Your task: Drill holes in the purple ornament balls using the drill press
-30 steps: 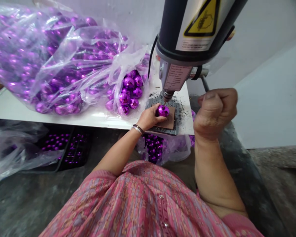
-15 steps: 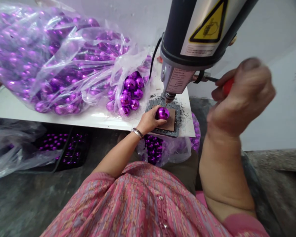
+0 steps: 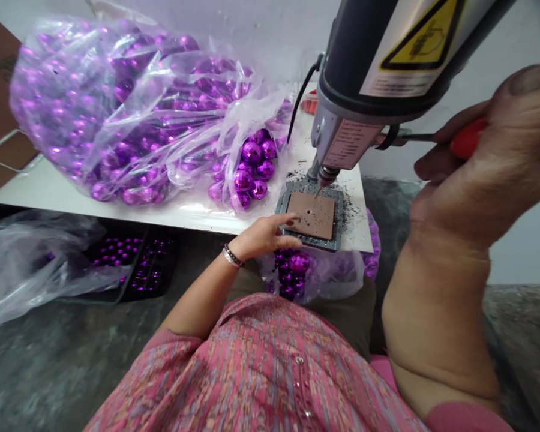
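Head view: right hand (image 3: 486,174) fisted on red lever knob (image 3: 467,139); left hand (image 3: 264,235) spread, empty, beside square brown pad (image 3: 312,215).

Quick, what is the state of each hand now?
Left hand: open, holding nothing, at the edge of the brown pad.
Right hand: closed on the red lever handle.

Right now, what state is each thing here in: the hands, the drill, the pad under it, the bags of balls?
Left hand: open, empty, fingertips at the pad's near edge.
Right hand: closed on the red lever handle, raised.
Drill bit: lifted just above the pad.
Brown pad: bare, one small hole in it.
Big bag of purple balls: full, mouth open.
Lower bag: open, balls inside.
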Demonstrator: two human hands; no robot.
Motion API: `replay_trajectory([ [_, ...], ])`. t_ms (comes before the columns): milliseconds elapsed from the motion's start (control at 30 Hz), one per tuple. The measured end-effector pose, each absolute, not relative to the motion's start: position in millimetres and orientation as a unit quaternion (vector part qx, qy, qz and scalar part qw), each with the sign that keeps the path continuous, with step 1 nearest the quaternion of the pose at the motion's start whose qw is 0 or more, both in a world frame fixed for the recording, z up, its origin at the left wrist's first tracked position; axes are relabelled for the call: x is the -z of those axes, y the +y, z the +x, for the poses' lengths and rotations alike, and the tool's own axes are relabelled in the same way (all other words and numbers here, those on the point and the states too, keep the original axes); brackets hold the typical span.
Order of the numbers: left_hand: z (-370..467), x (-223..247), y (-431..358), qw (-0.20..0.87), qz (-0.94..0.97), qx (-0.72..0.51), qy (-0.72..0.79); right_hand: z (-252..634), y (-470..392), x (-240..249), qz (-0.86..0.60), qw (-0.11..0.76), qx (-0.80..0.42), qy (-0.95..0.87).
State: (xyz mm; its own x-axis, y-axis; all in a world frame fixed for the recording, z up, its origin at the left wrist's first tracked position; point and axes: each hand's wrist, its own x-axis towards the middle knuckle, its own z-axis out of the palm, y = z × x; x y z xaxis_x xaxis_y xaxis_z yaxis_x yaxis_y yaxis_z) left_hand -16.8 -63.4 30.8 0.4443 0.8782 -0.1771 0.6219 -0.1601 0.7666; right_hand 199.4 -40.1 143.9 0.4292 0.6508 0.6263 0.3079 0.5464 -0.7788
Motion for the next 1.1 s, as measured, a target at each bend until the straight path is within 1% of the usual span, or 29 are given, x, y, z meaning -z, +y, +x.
replay_trajectory([
  [100, -24.5, -29.8, -39.4, 0.243, 0.723, -0.197, 0.616, 201.3, -37.7, -142.0, -0.460, 0.711, -0.125, -0.517],
  [167, -27.8, -31.8, -21.2, 0.152, 0.709, -0.186, 0.663, 200.7, -35.3, -141.2, -0.438, 0.726, -0.125, -0.516],
  [267, -27.7, -37.7, 1.6, 0.106, 0.696, -0.125, 0.699, 198.9, -33.9, -141.1, -0.413, 0.738, -0.127, -0.519],
  [433, -21.0, -42.2, 14.2, 0.094, 0.682, -0.005, 0.725, 202.5, -34.3, -137.6, -0.416, 0.732, -0.125, -0.525],
  [500, -19.7, -40.6, 11.5, 0.101, 0.692, 0.006, 0.715, 206.2, -32.0, -134.4, -0.408, 0.726, -0.118, -0.541],
  [600, -19.9, -36.8, 7.0, 0.124, 0.710, -0.008, 0.694, 209.2, -28.3, -131.2, -0.394, 0.724, -0.112, -0.555],
  [733, -23.1, -31.9, 8.9, 0.180, 0.727, -0.053, 0.661, 206.6, -30.6, -132.4, -0.382, 0.729, -0.122, -0.555],
  [900, -32.3, -30.3, 10.9, 0.252, 0.685, -0.077, 0.679, 203.1, -36.5, -133.9, -0.415, 0.723, -0.121, -0.539],
  [1000, -37.7, -33.1, 2.9, 0.329, 0.649, -0.144, 0.671, 203.1, -32.9, -132.8, -0.406, 0.737, -0.121, -0.527],
  [1100, -39.1, -36.4, -9.8, 0.442, 0.590, -0.273, 0.618, 203.9, -29.1, -130.8, -0.398, 0.740, -0.123, -0.529],
])
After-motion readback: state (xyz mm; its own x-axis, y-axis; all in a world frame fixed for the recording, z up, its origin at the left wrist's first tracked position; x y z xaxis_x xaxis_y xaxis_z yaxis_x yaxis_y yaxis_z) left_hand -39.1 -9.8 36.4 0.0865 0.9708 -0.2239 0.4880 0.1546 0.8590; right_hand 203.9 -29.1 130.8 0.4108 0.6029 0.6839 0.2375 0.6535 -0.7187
